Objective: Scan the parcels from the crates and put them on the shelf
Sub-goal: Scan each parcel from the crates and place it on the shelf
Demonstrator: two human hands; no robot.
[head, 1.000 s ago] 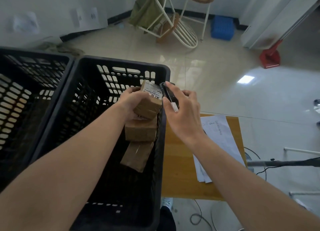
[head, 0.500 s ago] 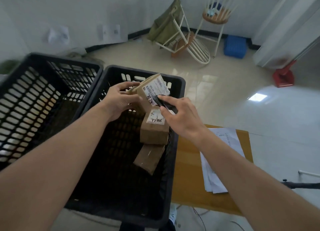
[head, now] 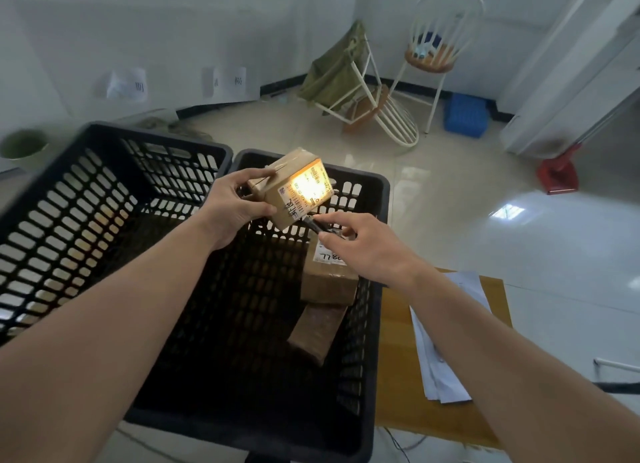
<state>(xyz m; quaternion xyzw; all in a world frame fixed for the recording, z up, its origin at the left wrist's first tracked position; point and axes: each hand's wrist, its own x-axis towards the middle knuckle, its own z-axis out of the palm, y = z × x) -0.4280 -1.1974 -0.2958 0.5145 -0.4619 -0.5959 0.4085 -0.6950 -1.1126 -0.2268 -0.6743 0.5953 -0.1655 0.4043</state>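
Note:
My left hand (head: 230, 206) grips a small cardboard parcel (head: 277, 182) above the right black crate (head: 375, 220). The parcel's white label faces me and glows under a bright yellow light. My right hand (head: 363, 247) holds a slim black scanner (head: 317, 226) just below the label, its tip aimed at the parcel. Two more brown parcels lie in the crate: one with a handwritten label (head: 329, 275) and a darker one (head: 317, 332) beneath it.
A second black crate (head: 41, 199) stands to the left, its bottom shadowed. A wooden table (head: 398, 358) with loose papers (head: 443, 341) sits right of the crates. Beyond are a tipped white chair (head: 377, 112), an upright stool chair (head: 436, 53), a blue bin (head: 465, 114) and a red dustpan (head: 557, 175).
My left hand has lifted the parcel higher out of the crate and turned its label toward me. The scanner in my right hand now lights the label.

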